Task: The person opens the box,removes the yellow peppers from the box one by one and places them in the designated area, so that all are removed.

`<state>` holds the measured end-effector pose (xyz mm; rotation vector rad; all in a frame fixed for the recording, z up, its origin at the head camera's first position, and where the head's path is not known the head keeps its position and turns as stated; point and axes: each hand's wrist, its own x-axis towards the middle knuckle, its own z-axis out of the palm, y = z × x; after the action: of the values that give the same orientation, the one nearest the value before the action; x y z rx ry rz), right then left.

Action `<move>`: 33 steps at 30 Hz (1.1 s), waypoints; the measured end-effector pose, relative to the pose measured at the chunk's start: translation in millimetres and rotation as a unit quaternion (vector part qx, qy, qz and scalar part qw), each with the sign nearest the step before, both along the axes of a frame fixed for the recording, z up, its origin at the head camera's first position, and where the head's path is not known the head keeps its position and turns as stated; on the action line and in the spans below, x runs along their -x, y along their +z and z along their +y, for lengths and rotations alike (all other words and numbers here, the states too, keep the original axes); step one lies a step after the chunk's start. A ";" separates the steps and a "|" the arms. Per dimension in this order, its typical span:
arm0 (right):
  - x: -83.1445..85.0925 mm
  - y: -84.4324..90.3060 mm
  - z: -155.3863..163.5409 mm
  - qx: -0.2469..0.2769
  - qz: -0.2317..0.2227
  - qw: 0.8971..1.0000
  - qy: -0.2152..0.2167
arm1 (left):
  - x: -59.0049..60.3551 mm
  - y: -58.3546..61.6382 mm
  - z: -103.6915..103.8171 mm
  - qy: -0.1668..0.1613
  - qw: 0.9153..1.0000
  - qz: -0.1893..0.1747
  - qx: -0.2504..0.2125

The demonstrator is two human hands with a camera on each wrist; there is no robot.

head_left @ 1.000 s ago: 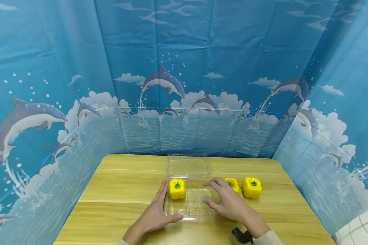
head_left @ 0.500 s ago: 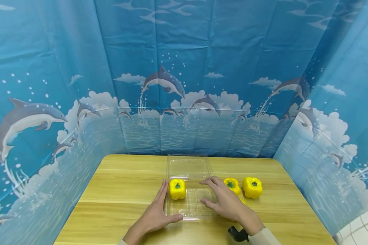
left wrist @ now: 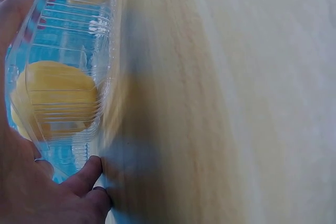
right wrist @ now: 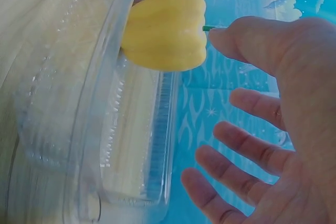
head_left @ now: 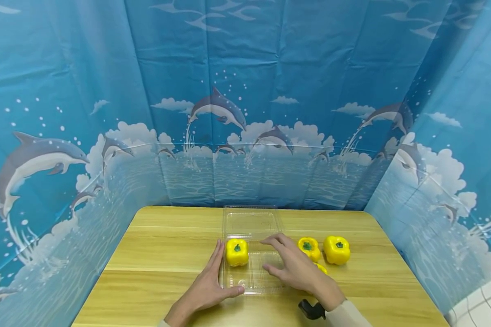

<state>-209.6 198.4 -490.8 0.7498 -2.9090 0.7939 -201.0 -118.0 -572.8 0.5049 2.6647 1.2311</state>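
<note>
A wooden table (head_left: 155, 254) stands inside a blue dolphin-printed backdrop (head_left: 245, 113). Two yellow bell peppers (head_left: 336, 250) sit together right of centre on it.

Clear tray (head_left: 253, 277): back-left corner taken by yellow pepper (head_left: 237, 252); rest of floor bare under right hand (head_left: 293, 267). Left hand (head_left: 206, 286) blocks left wall. Two peppers (head_left: 323, 249) crowd right approach.
</note>
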 end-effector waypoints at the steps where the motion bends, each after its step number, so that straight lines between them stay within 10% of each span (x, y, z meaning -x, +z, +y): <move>1: 0.6 -0.1 -0.9 0.001 0.000 1.000 0.001 | 0.0 0.7 0.0 -0.001 1.000 0.000 -0.001; 33: 25.3 -5.1 -38.2 0.018 -0.005 0.999 0.047 | 2.6 4.8 1.6 -0.005 1.000 -0.001 0.008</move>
<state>-234.9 160.1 -495.9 0.8881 -2.8789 0.8575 -203.6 -116.4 -568.0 0.5125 2.6646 1.2052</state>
